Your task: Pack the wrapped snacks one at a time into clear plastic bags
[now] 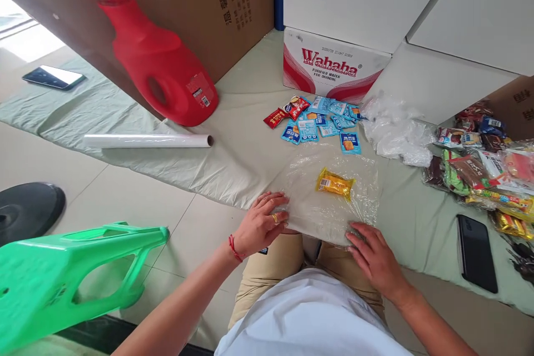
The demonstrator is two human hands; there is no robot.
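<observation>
A sheet of clear plastic wrap (300,200) lies spread on the pale green cloth. On it rests a yellow packaged snack (335,184), flat and slightly tilted. My left hand (267,219) has its bent fingers closed on the near left corner of the wrap. At the near right corner, my right hand (371,253) holds the wrap's edge between fingers and thumb. Just beyond the sheet are several blue snack packets (308,129) and a red packet (274,118). Crumpled clear plastic bundles (396,128) sit to their right.
A white wrap roll (148,141) and a red jug (162,67) stand left. Behind is a Wahaha carton (334,64). Assorted snacks (479,172) and a black phone (477,253) lie right. Another phone (54,77) lies far left, above a green stool (37,272).
</observation>
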